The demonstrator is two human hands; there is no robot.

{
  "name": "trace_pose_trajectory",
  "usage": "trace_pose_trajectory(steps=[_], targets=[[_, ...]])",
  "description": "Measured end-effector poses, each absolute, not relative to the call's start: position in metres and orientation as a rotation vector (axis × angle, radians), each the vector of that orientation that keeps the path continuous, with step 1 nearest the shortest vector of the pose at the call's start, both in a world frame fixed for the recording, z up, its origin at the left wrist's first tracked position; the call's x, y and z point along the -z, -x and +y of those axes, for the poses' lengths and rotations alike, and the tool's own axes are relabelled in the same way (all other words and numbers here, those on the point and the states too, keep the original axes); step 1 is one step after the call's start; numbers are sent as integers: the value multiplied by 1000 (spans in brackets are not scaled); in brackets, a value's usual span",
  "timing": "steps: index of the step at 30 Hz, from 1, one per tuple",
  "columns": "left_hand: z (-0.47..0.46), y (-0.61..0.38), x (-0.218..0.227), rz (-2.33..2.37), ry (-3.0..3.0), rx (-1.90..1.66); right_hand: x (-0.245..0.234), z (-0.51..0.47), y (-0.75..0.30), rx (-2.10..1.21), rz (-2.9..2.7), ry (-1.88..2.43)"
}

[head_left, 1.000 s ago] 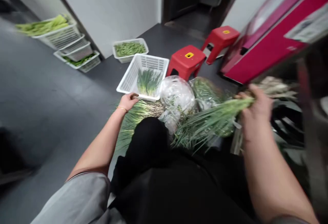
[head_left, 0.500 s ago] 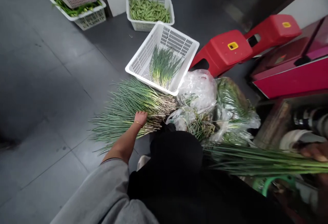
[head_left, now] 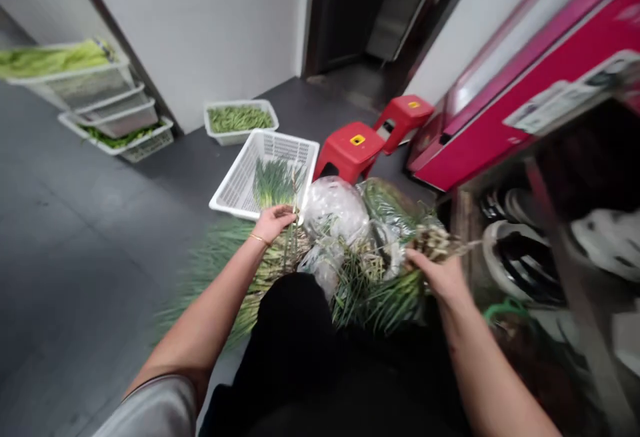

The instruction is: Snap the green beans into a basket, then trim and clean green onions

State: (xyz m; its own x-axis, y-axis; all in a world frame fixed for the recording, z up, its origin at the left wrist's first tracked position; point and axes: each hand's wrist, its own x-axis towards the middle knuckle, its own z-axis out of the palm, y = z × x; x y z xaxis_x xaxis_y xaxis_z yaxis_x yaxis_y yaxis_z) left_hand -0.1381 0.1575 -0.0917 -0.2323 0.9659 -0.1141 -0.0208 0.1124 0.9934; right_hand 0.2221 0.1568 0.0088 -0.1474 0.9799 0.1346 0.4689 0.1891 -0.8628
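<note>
My left hand (head_left: 274, 222) is closed in a pinch on a few thin green chive stalks (head_left: 289, 244) that hang down over the big chive pile (head_left: 225, 270) on the floor. My right hand (head_left: 436, 272) is wrapped round a bunch of chives (head_left: 395, 294) near its pale root end, the green tips pointing down toward my lap. Just beyond my left hand lies a tilted white basket (head_left: 235, 187) with trimmed chives (head_left: 273, 182) in it. Clear plastic bags (head_left: 336, 207) of greens lie between my hands.
Two red stools (head_left: 350, 150) stand behind the bags, beside a magenta cabinet (head_left: 505, 100). A white basket of green beans (head_left: 239, 119) sits by the wall, and stacked baskets of greens (head_left: 95, 100) are at far left. A shelf with dishes (head_left: 550, 250) is on my right.
My left hand has risen from the pile with a few stalks pinched. My right hand has brought its bunch in from the far right toward the middle. The view has tilted up.
</note>
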Motion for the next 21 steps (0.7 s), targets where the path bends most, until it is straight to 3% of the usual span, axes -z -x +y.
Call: trace_pose_trajectory(steps=[3, 6, 15, 21], targets=[[183, 83, 15, 1216, -982, -1305, -21, 160, -218, -1023, -1592, 1289], [194, 24, -21, 1138, -1027, -1251, -32, 167, -222, -1056, -1427, 1212], [190, -75, 35, 1232, -1518, -924, 19, 193, -240, -1064, -1551, 1455], [221, -36, 49, 1377, -1893, -646, 20, 201, -273, -1490, -1144, 1236]])
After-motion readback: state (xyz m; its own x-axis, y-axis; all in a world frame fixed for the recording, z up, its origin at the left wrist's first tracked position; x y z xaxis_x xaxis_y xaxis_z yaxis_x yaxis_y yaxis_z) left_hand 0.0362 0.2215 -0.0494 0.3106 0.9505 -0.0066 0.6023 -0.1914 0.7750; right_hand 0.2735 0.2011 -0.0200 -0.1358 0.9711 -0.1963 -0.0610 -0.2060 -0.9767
